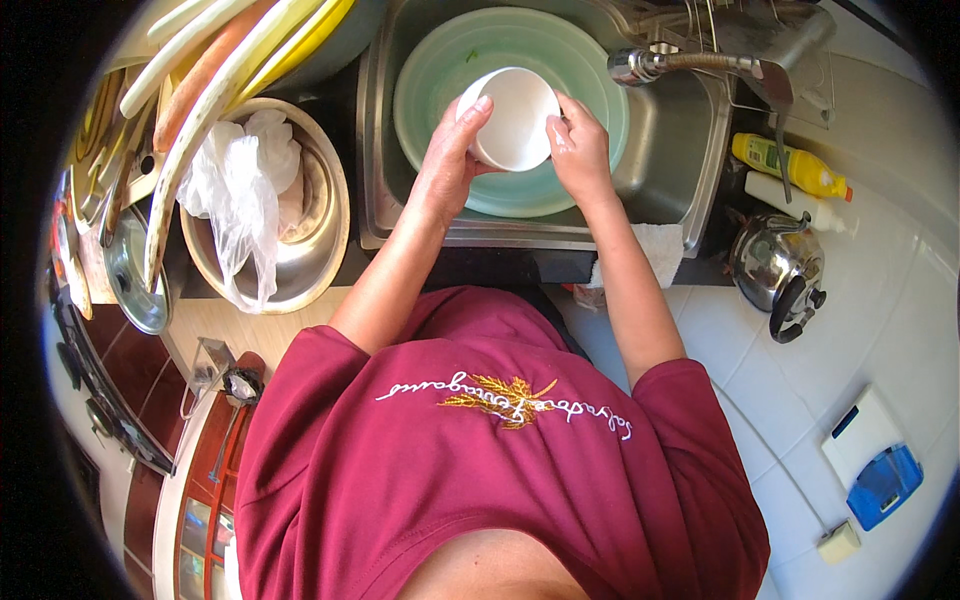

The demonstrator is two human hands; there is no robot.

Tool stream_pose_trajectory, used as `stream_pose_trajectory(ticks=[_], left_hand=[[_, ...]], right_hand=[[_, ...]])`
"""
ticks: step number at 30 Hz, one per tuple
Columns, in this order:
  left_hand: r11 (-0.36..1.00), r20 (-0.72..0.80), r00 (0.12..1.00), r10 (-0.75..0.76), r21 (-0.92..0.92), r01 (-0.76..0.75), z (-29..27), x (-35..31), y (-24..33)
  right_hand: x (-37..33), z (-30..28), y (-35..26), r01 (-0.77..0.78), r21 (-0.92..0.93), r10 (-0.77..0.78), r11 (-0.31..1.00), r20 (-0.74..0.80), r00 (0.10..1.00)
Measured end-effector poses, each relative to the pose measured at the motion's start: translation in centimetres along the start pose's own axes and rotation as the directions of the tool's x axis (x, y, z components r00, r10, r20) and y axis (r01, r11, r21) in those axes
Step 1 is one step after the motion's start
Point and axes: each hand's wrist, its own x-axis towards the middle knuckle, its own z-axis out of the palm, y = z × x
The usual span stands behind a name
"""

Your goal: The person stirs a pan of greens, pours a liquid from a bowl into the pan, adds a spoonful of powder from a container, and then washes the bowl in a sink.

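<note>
Between my two hands is a white bowl (513, 118), tilted so that its inside faces me. My left hand (455, 150) grips its left side, thumb over the rim and fingers beneath. On the opposite side, my right hand (582, 148) closes on the rim with its thumb at the edge. Below the bowl, a pale green basin (422, 95) fills the left part of the steel sink (680, 150). A small green scrap (472, 56) lies in the basin. Both hands look wet.
Left of the sink stands a metal bowl (335, 200) holding a crumpled clear plastic bag (245, 180). A faucet (640, 66) reaches over from the right. Beyond it are a yellow bottle (795, 166), a white bottle (790, 195) and a steel kettle (775, 260). A cloth (650, 250) hangs over the front edge.
</note>
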Motion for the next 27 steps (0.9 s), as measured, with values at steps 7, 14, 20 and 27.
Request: stream_pose_trajectory(ticks=[7,14,20,27], left_hand=[[0.972,0.011,0.988,0.156,-0.180,-0.152,1.1,-0.9,-2.1],[0.955,0.003,0.994,0.109,-0.279,-0.104,1.3,-1.6,-2.5],[0.967,-0.026,0.998,0.049,-0.248,-0.054,0.8,-1.4,-1.8],[0.943,-0.033,0.998,0.051,-0.327,-0.059,1.7,-2.0,-2.5]], right_hand=[[-1.2,1.3,-0.5,0.022,0.359,0.039,0.933,-0.162,0.986],[-1.0,0.1,-1.0,0.063,0.016,-0.058,0.998,-0.205,0.977],[-1.6,0.2,-0.5,0.065,0.016,-0.062,0.998,-0.150,0.987],[-0.9,-0.1,-1.0,0.039,0.011,-0.036,0.999,-0.174,0.984]])
